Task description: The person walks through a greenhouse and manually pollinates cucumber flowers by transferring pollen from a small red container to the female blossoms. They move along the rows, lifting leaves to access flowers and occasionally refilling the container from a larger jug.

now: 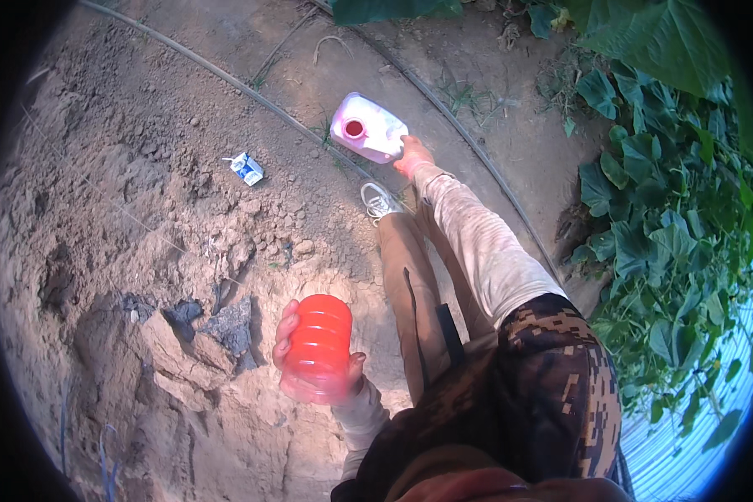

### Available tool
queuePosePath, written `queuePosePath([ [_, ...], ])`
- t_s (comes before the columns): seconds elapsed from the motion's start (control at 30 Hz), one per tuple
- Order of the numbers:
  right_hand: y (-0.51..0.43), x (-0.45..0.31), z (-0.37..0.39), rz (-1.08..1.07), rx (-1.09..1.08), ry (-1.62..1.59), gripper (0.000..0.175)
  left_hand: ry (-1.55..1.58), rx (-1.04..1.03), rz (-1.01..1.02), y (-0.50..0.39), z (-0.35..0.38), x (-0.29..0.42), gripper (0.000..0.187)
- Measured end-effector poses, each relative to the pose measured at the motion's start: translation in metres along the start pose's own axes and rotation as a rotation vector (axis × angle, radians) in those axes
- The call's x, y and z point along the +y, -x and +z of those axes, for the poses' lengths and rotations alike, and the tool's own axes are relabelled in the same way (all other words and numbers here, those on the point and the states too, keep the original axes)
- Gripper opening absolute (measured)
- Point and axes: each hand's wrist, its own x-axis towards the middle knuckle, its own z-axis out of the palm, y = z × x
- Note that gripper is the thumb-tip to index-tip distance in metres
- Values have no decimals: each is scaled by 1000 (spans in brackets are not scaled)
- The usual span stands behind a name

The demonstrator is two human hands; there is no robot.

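Observation:
My left hand (pixel 287 331) is wrapped around a ribbed, see-through plastic bottle (pixel 320 342) of red-orange liquid, low in front of my body. The bottle's lower end looks paler, and I cannot tell whether it has a cap. My right hand (pixel 413 155), with the arm stretched forward, grips the near right corner of a white plastic jug (pixel 379 128). Pink stains mark the jug, and its uncapped round mouth (pixel 353 128) faces up, reddish inside. The two containers are well apart.
Dry, cloddy soil (pixel 144 163) lies to the left, with broken slabs (pixel 226 332) near the bottle. A small blue-and-white drink carton (pixel 246 169) lies there. Two thin hoses (pixel 226 75) (pixel 470 135) cross the ground by my shoe (pixel 378 202). Leafy vines (pixel 646 207) crowd the right.

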Motion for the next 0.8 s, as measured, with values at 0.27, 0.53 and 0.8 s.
queuePosePath([
  [0.27,123,112,-47,35,-328,-123,25,22,-193,213,-11,2,72,85],
  [0.53,271,215,-79,309,3,-260,24,159,-508,261,2,49,165,80],
  [0.8,305,184,-122,206,64,-564,32,228,-826,313,40,118,244,79],
])
